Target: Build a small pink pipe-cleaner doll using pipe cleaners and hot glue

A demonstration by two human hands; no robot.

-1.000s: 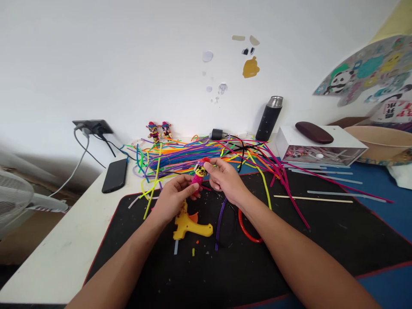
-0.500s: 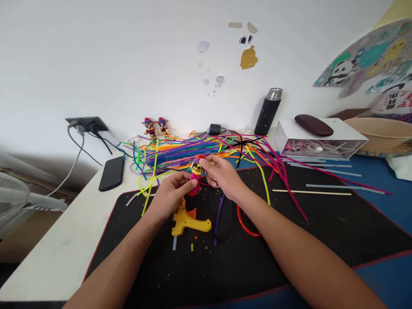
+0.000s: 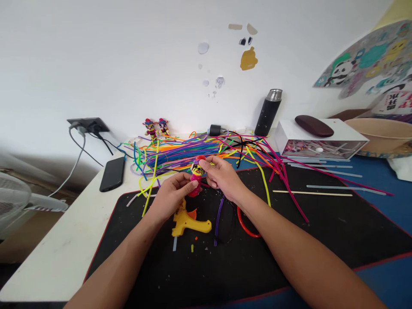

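1. One small figure (image 3: 196, 173), held: left hand (image 3: 174, 193) gripping its pink body, right hand (image 3: 223, 175) pinching its red-topped head.
2. Versus one second ago: figure slightly more upright, both grips kept — judged steady handling, no release.
3. Beyond and right of right hand: white box (image 3: 349, 137), pale sticks (image 3: 337, 148) behind its see-through front; farther right, beige bowl (image 3: 381, 134) — contents not visible.

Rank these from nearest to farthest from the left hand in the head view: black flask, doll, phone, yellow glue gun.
1. Doll: in the left hand.
2. Yellow glue gun: just below, on the black mat.
3. Phone: off to the left.
4. Black flask: back right, near the wall.
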